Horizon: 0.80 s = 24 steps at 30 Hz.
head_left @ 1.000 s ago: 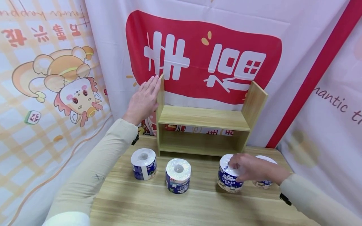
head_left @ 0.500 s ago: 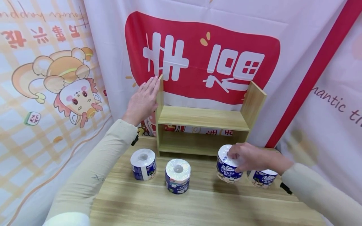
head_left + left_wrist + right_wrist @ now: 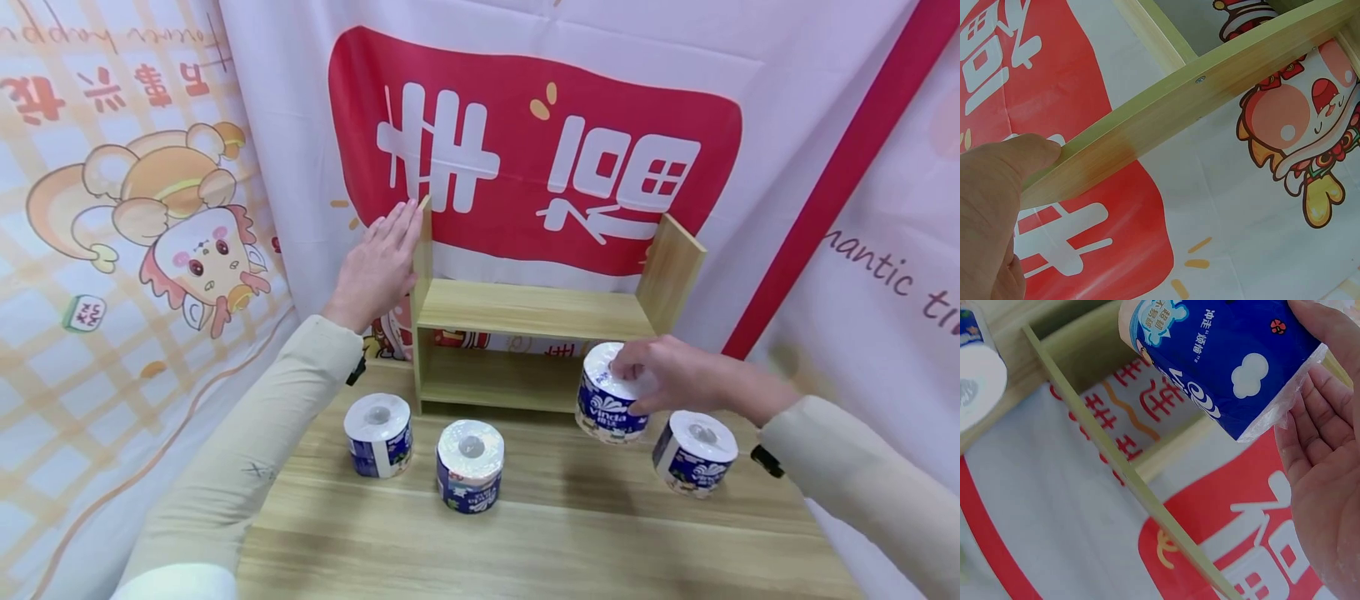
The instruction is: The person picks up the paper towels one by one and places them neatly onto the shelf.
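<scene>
My right hand (image 3: 671, 379) holds a toilet paper roll (image 3: 611, 408) in blue printed wrap by its upper end. The roll is above the table, in front of the shelf's right half. In the right wrist view the wrapped roll (image 3: 1222, 362) is upright to the hand, with the thumb on it and fingers at its plastic edge. My left hand (image 3: 378, 271) rests against the wooden shelf's (image 3: 536, 308) left side panel, its fingers straight. In the left wrist view the thumb lies at the panel's edge (image 3: 1129, 122); the other fingers are mostly hidden.
Three more toilet paper rolls stand on the wooden table: a far-left roll (image 3: 378, 437), a middle roll (image 3: 470, 467) and a right roll (image 3: 696, 454) near my right forearm. A printed cloth (image 3: 525, 50) hangs behind the two-tier shelf, and another (image 3: 142, 350) on the left.
My right hand has lifted the toilet paper roll off the table and moved it up towards the shelf. The right roll behind it now shows fully. My left hand has stayed in place.
</scene>
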Available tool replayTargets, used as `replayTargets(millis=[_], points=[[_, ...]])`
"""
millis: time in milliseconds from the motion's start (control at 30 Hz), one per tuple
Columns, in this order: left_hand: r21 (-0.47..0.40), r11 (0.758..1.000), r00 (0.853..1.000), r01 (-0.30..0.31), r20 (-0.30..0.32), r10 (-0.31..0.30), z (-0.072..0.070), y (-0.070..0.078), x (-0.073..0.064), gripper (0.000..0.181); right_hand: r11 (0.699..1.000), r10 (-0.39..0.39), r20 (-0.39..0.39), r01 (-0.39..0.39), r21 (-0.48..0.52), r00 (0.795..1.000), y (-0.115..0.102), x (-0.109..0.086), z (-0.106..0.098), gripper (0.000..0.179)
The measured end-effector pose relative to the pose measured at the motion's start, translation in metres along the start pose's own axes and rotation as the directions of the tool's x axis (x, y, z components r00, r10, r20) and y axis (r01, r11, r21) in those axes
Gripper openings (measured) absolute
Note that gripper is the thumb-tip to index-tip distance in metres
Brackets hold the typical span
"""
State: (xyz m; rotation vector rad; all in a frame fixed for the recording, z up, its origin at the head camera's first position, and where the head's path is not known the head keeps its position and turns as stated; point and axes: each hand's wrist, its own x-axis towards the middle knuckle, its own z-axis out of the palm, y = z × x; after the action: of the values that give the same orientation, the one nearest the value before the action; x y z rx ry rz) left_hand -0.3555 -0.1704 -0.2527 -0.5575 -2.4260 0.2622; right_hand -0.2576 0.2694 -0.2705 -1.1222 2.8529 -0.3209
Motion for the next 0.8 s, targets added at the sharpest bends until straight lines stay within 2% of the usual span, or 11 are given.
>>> replayTargets(millis=[400, 800], points=[[-0.027, 1.0, 1.0, 0.001, 0.004, -0.001, -0.001, -0.001, 0.0, 0.098, 0.995, 0.065, -0.036, -0.068, -0.07, 0.997, -0.007, 0.009, -0.039, 0.047], [-0.05, 0.999, 1.0, 0.009, 0.013, -0.009, -0.001, 0.0, 0.0, 0.097, 0.987, 0.122, -0.083, -0.13, -0.092, 0.989, -0.009, 0.019, -0.065, 0.049]])
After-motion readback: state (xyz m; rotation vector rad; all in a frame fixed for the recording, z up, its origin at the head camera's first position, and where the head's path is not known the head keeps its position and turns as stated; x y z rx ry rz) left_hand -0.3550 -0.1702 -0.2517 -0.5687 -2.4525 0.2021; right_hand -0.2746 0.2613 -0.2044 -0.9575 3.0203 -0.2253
